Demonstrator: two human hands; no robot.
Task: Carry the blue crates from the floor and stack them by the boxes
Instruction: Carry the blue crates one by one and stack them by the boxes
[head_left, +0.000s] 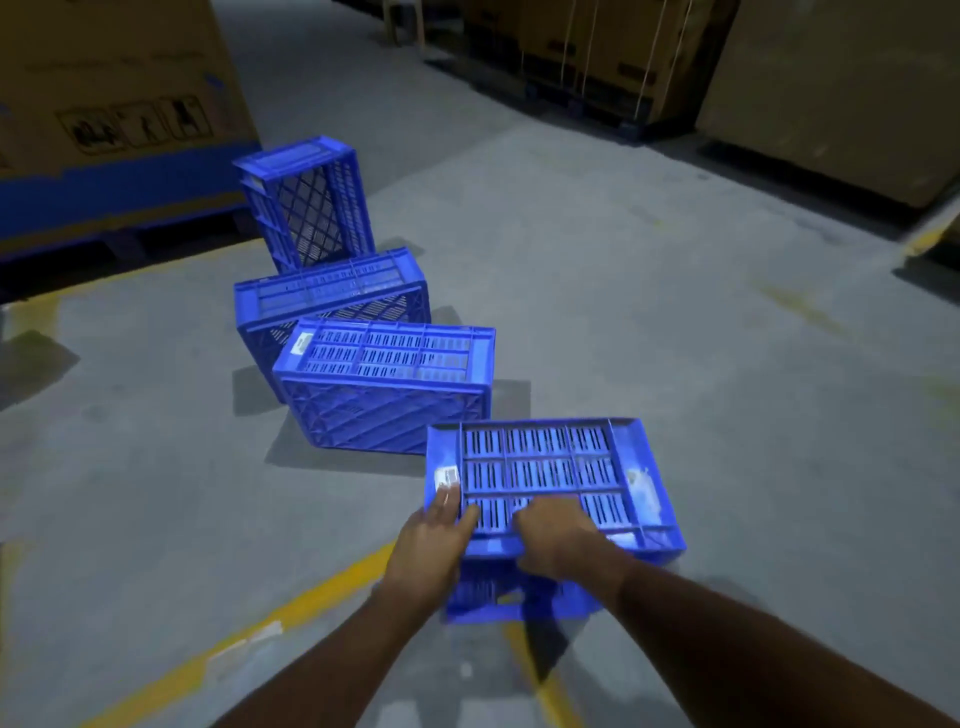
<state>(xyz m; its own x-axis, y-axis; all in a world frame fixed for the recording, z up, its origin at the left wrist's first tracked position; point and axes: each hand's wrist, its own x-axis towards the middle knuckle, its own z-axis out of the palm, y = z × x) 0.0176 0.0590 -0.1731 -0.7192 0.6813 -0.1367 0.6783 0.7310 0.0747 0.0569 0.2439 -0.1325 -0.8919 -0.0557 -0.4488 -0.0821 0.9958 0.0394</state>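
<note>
Cardboard box (114, 104) stands far left on a pallet. Slotted plastic crates (384, 384) run diagonally over grey concrete floor (675, 312). The far crate (306, 202) stands on end. The near crate (550, 467) is base-up, long axis crosswise. Left hand (436, 535) lies flat on its left edge. Right hand (556, 540) curls, seemingly gripping its near rim. Open floor lies to the right.

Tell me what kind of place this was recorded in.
Probably a warehouse: tall cardboard boxes on pallets, a bare concrete floor with yellow painted lines, and blue plastic crates.
</note>
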